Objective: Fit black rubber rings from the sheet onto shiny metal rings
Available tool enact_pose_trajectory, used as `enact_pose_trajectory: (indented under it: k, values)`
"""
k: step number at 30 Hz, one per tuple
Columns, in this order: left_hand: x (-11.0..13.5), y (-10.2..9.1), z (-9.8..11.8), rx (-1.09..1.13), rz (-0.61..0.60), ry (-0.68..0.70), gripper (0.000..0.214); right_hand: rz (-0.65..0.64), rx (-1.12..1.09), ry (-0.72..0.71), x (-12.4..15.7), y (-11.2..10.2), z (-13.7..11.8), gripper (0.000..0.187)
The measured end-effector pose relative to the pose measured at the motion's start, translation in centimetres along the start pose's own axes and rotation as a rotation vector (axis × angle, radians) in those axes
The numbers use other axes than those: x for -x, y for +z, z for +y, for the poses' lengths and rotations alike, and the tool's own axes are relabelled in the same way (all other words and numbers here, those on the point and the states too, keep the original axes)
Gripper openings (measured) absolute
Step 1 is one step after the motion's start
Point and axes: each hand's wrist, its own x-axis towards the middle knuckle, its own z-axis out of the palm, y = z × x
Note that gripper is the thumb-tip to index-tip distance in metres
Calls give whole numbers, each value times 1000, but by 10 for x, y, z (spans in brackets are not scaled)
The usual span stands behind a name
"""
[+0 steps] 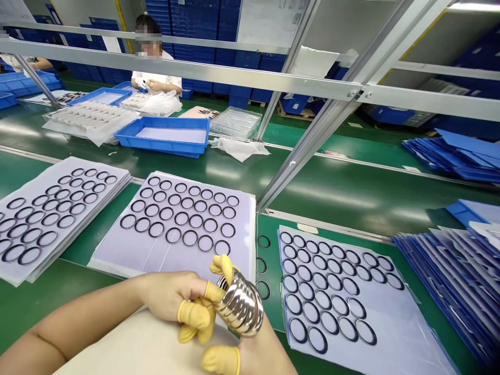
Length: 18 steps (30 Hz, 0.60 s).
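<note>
A stack of shiny metal rings [241,304] sits at my right hand [260,344], whose yellow-cotted fingers curl over its far end. The right thumb points left below the stack. Reaching in from the left, my left hand [183,302] has its fingers bent, with the forefinger against the stack's left end; its thumb is hidden. Yellow finger cots cover the fingertips of both hands. Just beyond is a white sheet [195,265] bearing rows of dark-edged rings [189,238]. A loose ring [263,290] lies on the green table right of that sheet.
More sheets with rings lie at left [82,229] and right [402,323]. Blue trays are stacked [445,297] at far right. A metal frame post [308,140] rises behind the sheets. Across the bench are a blue tray [167,148] and a seated person [158,78].
</note>
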Motion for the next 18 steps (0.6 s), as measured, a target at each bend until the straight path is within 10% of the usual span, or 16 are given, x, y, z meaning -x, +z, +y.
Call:
enact_pose_trajectory:
  k: [6, 12, 18]
  values:
    - [-8, 4, -3, 27, 192, 107, 67, 119, 256, 16, 8, -3, 19, 106]
    - [-16, 8, -2, 271, 391, -83, 39, 188, 525, -93, 4, 2, 23, 110]
    - [-10, 7, 5, 116, 442, 120, 33, 62, 454, -100, 6, 3, 17, 85]
